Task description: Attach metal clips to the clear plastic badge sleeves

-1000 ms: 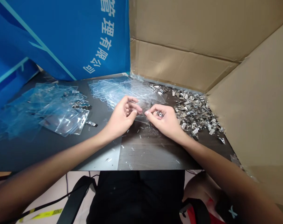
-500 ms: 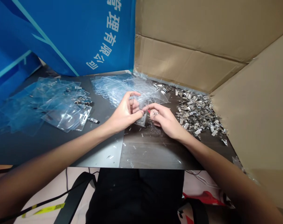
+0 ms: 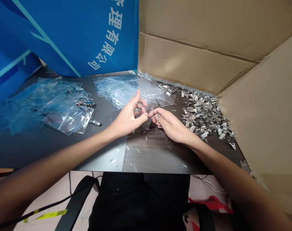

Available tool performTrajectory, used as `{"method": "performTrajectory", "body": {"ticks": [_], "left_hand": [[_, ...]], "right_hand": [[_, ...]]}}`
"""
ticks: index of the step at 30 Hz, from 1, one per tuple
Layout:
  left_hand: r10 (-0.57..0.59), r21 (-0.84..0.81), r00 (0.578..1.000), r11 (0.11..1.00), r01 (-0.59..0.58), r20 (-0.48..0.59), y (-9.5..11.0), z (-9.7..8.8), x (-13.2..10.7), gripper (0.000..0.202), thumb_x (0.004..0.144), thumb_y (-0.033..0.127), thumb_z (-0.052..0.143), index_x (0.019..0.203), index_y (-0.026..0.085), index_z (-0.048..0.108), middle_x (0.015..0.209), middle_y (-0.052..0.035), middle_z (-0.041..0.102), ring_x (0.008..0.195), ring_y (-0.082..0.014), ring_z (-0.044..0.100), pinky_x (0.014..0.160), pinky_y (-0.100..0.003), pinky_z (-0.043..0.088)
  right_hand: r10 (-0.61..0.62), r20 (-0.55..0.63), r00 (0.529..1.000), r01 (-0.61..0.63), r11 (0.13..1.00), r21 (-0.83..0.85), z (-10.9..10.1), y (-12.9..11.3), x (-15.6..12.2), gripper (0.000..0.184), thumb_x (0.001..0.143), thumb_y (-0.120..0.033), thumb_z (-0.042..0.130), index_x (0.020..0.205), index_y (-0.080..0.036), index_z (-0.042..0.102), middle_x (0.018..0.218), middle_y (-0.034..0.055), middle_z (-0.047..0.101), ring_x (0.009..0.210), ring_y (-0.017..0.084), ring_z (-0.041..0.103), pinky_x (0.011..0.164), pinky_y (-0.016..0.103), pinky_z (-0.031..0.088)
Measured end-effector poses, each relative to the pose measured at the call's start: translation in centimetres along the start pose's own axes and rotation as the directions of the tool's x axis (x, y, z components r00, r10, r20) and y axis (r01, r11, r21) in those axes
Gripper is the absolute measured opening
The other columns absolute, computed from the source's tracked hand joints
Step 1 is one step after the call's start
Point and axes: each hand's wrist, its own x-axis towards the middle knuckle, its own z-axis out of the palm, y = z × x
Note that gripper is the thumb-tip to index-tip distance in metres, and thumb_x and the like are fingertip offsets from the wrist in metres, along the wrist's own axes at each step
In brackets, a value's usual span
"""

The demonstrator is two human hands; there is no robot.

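Pinching a clear vinyl badge holder narrowly between thumb and fingers, the left hand keeps its index finger raised, while the right hand curls in close, its fingertips meeting the holder's upper edge; whether it grips some small part there is hidden. The holder hangs just above the dark counter, in front of a stack of clear holders. Slick film could slide out of so light a pinch, and a slip might drop it among the scattered plastic bits or disturb the heap of metal badge clips to the right.
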Motion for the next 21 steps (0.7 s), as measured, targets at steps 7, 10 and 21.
{"method": "performTrajectory", "body": {"ticks": [7, 10, 21], "left_hand": [[-0.009, -0.006, 1.0, 1.0, 0.009, -0.002, 0.4, -0.2, 0.0, 0.096, 0.084, 0.016, 0.085, 0.173, 0.024, 0.051, 0.121, -0.0065, 0.065, 0.09, -0.0128, 0.063, 0.088, -0.03, 0.062], [-0.026, -0.028, 1.0, 0.999, 0.026, -0.003, 0.7, -0.2, 0.0, 0.096, 0.084, 0.017, 0.085, 0.173, 0.024, 0.051, 0.121, -0.0061, 0.065, 0.09, -0.0129, 0.064, 0.089, -0.031, 0.063], [-0.027, -0.011, 1.0, 1.0, 0.027, -0.008, 1.0, -0.2, -0.1, 0.102, 0.086, 0.022, 0.084, 0.179, 0.017, 0.041, 0.121, -0.0073, 0.066, 0.094, -0.0153, 0.063, 0.09, -0.032, 0.061]], "right_hand": [[-0.102, 0.014, 0.995, 0.103, 0.985, -0.141, -0.2, -0.9, 0.2, 0.035, 0.116, -0.042, 0.046, 0.09, -0.024, 0.061, 0.083, -0.0001, 0.06, 0.078, 0.018, 0.053, 0.075, 0.033, 0.04], [-0.079, -0.004, 0.997, 0.077, 0.983, -0.169, -0.2, -1.0, 0.2, 0.03, 0.115, -0.04, 0.05, 0.09, -0.024, 0.059, 0.081, -0.0019, 0.059, 0.075, 0.018, 0.052, 0.075, 0.033, 0.039], [-0.067, 0.004, 0.998, 0.067, 0.985, -0.158, -0.6, -1.2, 0.4, 0.026, 0.111, -0.035, 0.054, 0.09, -0.024, 0.062, 0.08, -0.0027, 0.059, 0.078, 0.018, 0.052, 0.078, 0.034, 0.038]]}}
